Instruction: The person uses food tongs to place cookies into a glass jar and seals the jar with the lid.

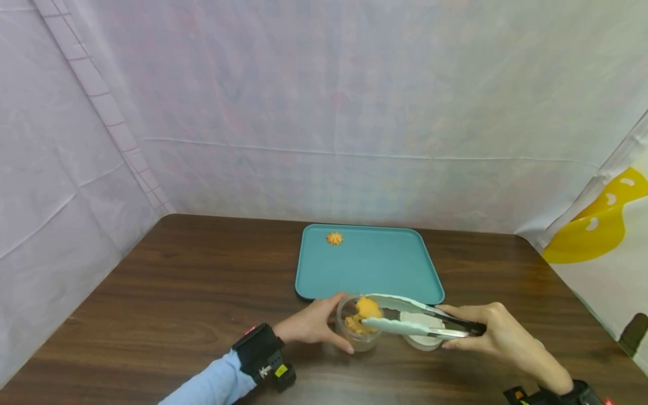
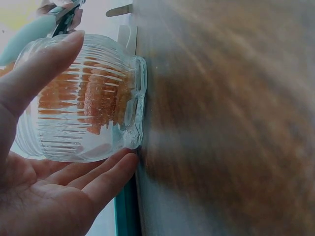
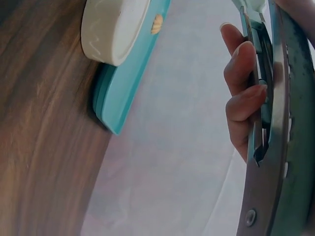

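My left hand (image 1: 316, 323) holds a ribbed clear glass jar (image 2: 74, 140), thumb on one side and fingers on the other. Orange-brown cookies (image 2: 101, 101) fill part of it. In my right hand (image 1: 498, 332) is a pair of metal tongs (image 3: 268, 196) with pale green tips, gripped by the handles. The tips reach over the jar's mouth, and a bright yellow cookie (image 1: 368, 307) shows between them; whether they clamp it I cannot tell. Beneath the tongs, beside the jar, stands a white bowl (image 3: 106, 29), partly hidden in the head view.
Behind the jar lies a teal tray (image 1: 374, 264) with one star-shaped cookie (image 1: 334, 238) near its far left corner. The dark wooden table (image 1: 202, 281) is bordered by pale hanging cloth (image 1: 329, 112) at the back and left.
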Tool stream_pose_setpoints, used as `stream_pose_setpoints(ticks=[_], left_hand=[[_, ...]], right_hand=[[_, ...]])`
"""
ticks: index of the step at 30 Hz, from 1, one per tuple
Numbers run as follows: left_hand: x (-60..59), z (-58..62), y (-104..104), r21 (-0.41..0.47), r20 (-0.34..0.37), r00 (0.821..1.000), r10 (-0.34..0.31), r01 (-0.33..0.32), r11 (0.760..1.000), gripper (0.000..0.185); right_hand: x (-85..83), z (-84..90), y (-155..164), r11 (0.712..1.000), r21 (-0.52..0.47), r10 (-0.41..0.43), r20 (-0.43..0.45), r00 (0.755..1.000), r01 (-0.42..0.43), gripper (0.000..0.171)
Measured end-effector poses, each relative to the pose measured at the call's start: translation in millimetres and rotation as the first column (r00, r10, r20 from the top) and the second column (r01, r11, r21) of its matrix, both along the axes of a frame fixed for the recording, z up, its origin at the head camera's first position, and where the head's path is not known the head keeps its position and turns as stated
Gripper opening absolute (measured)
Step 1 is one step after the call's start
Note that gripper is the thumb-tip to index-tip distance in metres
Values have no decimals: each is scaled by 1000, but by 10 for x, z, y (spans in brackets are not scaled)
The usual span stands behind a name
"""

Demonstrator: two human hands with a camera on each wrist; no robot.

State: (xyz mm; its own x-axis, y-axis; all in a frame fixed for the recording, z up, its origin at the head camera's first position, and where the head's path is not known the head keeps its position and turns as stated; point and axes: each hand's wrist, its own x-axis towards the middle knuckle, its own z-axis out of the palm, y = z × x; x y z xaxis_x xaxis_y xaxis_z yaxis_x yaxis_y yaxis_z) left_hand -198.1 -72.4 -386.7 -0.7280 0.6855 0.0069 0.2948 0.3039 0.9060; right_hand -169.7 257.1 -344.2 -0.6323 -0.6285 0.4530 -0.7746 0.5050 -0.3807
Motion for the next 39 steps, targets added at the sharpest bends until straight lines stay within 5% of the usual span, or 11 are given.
stream_pose_setpoints(ticks=[39], left_hand=[[12, -1, -3, 0, -33, 999, 11, -11, 1000, 77]], right_hand=[[33, -14, -6, 1000, -14, 9, -20, 1000, -9, 57]])
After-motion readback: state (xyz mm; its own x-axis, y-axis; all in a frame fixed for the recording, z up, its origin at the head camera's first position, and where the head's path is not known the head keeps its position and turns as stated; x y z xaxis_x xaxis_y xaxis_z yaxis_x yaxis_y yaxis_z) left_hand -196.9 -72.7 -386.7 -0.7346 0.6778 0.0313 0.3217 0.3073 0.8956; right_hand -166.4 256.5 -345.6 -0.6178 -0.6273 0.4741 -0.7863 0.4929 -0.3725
